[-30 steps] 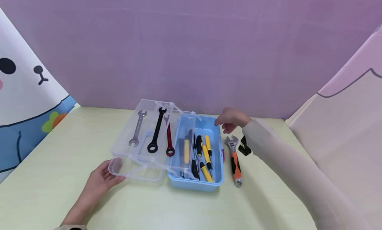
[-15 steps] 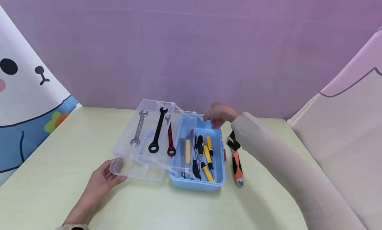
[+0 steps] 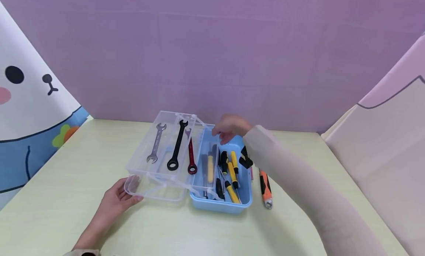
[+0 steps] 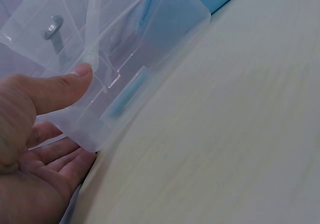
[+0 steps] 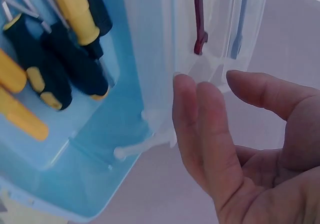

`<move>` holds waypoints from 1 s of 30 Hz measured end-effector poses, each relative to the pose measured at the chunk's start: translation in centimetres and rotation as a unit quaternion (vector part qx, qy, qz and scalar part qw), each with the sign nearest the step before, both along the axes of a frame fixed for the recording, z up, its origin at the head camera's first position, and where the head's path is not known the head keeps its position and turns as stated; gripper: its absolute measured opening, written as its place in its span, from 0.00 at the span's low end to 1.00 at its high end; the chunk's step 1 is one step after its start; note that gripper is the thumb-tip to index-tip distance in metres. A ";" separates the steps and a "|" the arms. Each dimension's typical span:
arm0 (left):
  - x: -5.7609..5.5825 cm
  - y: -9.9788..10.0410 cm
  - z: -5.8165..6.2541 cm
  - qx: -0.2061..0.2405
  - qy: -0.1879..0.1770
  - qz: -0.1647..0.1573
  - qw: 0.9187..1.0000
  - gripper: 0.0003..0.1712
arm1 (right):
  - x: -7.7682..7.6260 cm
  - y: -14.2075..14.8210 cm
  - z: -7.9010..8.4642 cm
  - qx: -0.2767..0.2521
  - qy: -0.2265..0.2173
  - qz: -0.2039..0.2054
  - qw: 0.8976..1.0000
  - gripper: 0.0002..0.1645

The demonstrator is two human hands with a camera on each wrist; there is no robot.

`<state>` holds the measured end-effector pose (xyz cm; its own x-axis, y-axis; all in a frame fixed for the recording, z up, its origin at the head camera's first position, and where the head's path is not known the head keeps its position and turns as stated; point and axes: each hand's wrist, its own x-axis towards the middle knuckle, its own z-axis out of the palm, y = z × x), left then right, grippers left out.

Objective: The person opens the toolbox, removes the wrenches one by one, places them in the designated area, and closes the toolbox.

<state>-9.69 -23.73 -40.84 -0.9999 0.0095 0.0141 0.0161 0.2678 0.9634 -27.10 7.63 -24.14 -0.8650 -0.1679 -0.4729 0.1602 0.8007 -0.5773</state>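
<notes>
My left hand (image 3: 116, 199) holds the left end of the clear plastic lid (image 3: 159, 194), fingers behind its edge and thumb (image 4: 62, 91) in front. Over the lid and the blue toolbox (image 3: 229, 207) spread the clear fold-out trays (image 3: 141, 163). In them lie a silver open-end wrench (image 3: 156, 143), a black combination wrench (image 3: 177, 145) and a red combination wrench (image 3: 191, 156). At the toolbox's far end hovers my right hand (image 3: 230, 128), beside the tray's rim. Its thumb and fingers (image 5: 215, 129) are apart, with nothing between them.
Several yellow and black screwdrivers (image 3: 230, 175) lie inside the toolbox. To its right, on the table (image 3: 186, 234), an adjustable wrench with an orange handle (image 3: 265, 189) is partly covered by my right sleeve (image 3: 299, 186). A purple cloth wall (image 3: 212, 56) stands behind.
My right hand has moved left, from the toolbox's right edge across its far end to the tray. My left hand stays at the lid.
</notes>
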 end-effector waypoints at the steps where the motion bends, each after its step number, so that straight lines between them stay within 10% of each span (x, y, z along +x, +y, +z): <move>1: 0.0 0.0 0.0 0.001 0.002 0.000 1.000 0.37 | -0.1 -0.3 -0.1 -0.001 -0.002 0.000 1.000 0.16; 30: 0.0 0.1 0.0 0.020 0.006 -0.004 1.000 0.38 | 0.3 -5.7 -3.3 -0.027 -0.023 0.019 0.999 0.18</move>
